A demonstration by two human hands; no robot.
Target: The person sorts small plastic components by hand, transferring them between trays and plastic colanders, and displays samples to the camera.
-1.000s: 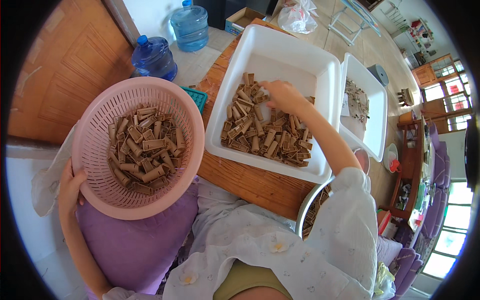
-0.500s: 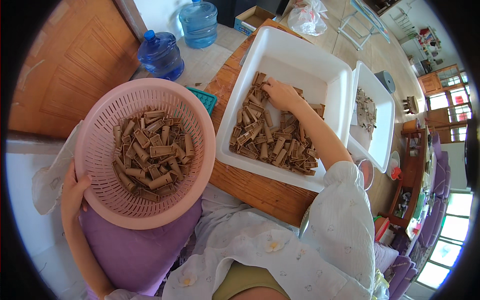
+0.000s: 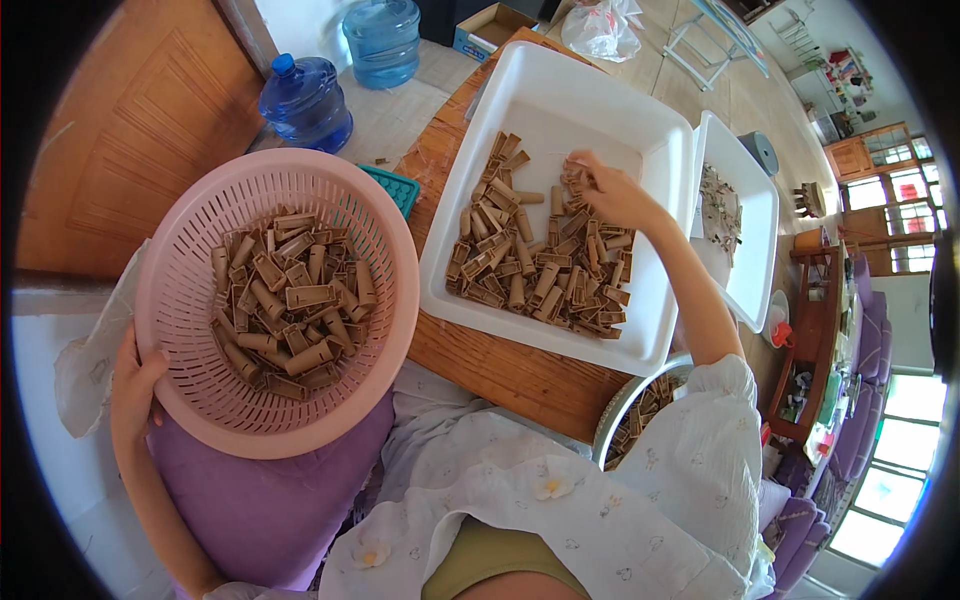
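The left hand [image 3: 138,378] is closed around the near left rim of a pink basket [image 3: 265,442], its thumb over the edge. Brown pieces [image 3: 290,300] lie heaped in the basket, and more of them fill the near part of a white tub [image 3: 575,115] on the wooden bench [image 3: 500,372]. The right hand [image 3: 600,190] is inside the tub at the pile's far edge, fingers partly curled; whether it has hold of a piece cannot be told. A green tray [image 3: 398,188] sits between basket and tub.
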